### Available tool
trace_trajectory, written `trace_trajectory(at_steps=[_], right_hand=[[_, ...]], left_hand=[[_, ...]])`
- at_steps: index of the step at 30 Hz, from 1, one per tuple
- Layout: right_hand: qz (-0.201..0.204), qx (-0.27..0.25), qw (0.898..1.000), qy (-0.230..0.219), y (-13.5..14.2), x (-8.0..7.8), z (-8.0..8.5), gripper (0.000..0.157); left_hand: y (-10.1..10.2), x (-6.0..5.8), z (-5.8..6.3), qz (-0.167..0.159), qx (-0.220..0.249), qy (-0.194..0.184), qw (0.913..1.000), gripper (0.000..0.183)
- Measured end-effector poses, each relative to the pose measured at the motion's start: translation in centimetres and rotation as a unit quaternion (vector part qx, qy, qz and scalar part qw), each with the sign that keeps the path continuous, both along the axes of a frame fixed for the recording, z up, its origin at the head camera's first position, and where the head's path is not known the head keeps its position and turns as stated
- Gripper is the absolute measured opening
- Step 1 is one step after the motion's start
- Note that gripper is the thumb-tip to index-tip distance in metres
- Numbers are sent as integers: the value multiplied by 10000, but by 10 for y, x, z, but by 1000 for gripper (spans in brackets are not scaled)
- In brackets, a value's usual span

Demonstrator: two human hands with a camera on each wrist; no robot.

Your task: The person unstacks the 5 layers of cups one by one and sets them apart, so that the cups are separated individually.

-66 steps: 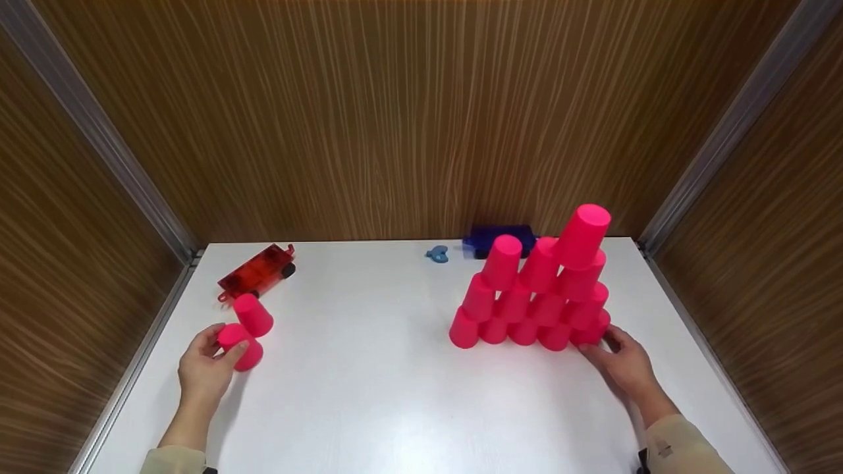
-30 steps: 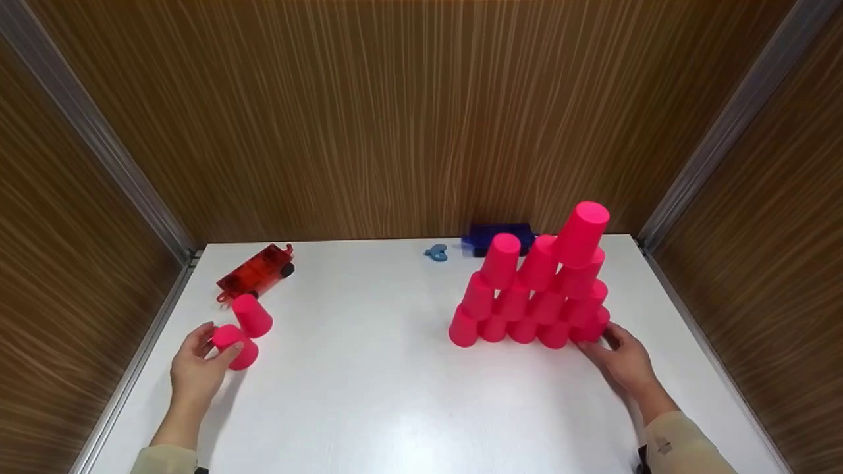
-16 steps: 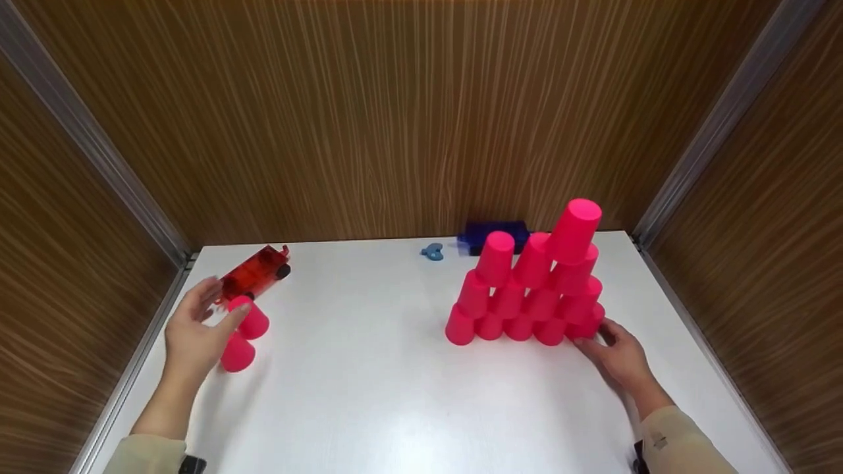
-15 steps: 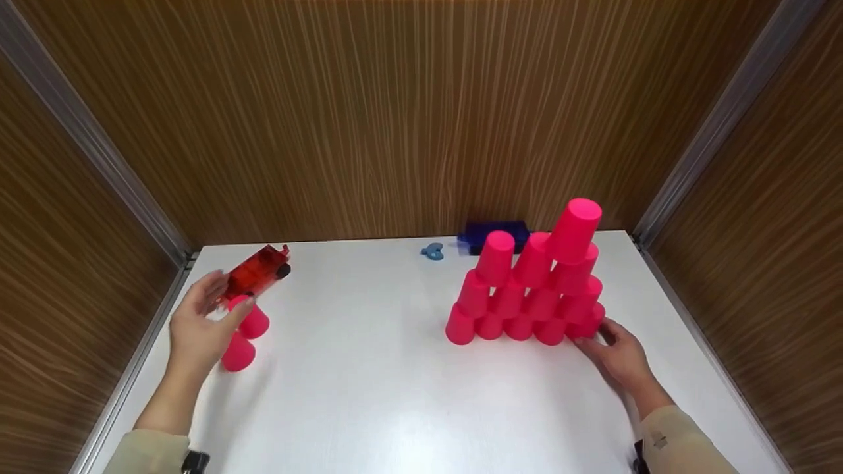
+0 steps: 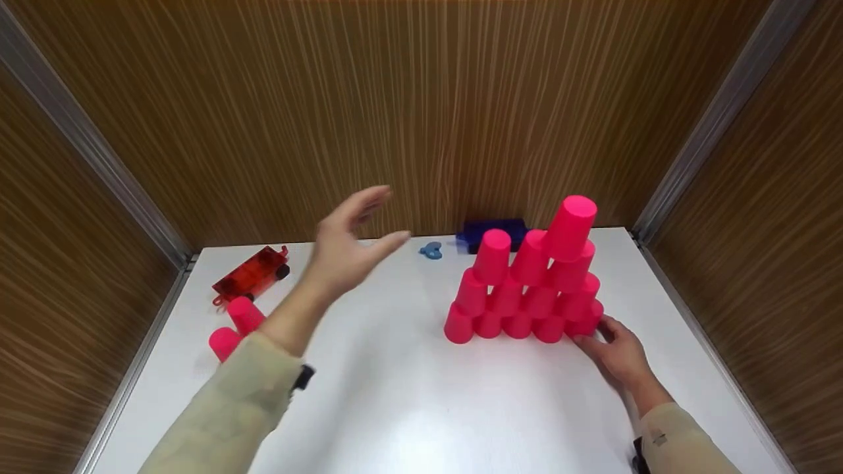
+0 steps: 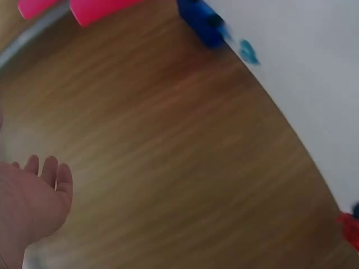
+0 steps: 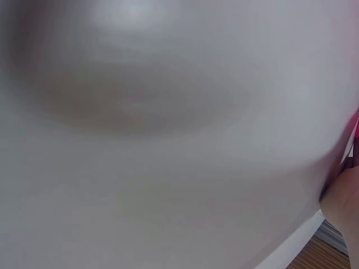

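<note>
My left hand (image 5: 342, 253) hangs in the air left of centre in the head view, its fingers and thumb spread and nothing between them; the left wrist view shows part of the hand (image 6: 39, 196) at its edge. A wall of upside-down pink cups (image 5: 507, 296) rises on the right in staggered rows, with a single cup (image 5: 571, 227) at the top right. My right hand (image 5: 622, 352) holds the lowest right cup (image 5: 585, 321) between thumb and fingers. Two more pink cups (image 5: 245, 313) stand at the left, partly hidden by the left forearm.
A see-through red toy wagon (image 5: 251, 273) lies at the back left of the white table (image 5: 395, 395). Behind the cup wall sits a dark blue wagon (image 5: 494, 235), with a small blue piece (image 5: 432, 250) beside it. Wood-grain panels (image 5: 421, 118) enclose the back and sides.
My left hand has let go of the front cup at the left, then risen and swung right toward the middle. The right hand keeps its hold and the cup wall stands unchanged.
</note>
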State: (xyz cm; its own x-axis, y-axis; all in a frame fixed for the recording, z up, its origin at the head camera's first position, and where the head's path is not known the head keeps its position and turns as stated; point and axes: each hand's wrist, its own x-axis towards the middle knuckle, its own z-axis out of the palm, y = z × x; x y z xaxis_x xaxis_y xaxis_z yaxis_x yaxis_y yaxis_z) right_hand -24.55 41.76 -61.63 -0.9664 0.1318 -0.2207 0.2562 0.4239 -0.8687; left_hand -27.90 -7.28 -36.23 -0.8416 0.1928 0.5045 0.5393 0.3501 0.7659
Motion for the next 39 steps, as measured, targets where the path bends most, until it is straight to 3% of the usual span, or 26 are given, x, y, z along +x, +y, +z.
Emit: trace_trajectory(at_steps=[4, 9, 19, 25, 33, 39], right_hand=[[-36, -83, 9999, -50, -1, 1, -2, 99], [-86, -108, 9998, -115, -1, 2, -2, 100], [-124, -286, 9994, -157, -5, 7, 6, 102], [-11, -88, 9999, -62, -6, 7, 5, 99], [65, -7, 10000, -61, -10, 5, 3, 98], [89, -12, 9999, -95, -6, 6, 3, 99]], left_hand=[[51, -9, 10, -577, -200, 112, 9981, 65], [107, -15, 16, -1050, -261, -143, 9940, 67], [198, -17, 15, -1249, -246, -612, 9900, 70], [217, -17, 7, -1147, -170, -779, 9902, 67], [220, -15, -2, -1052, 171, -1218, 9868, 66], [223, -13, -1, -1107, 361, -1324, 9843, 63]])
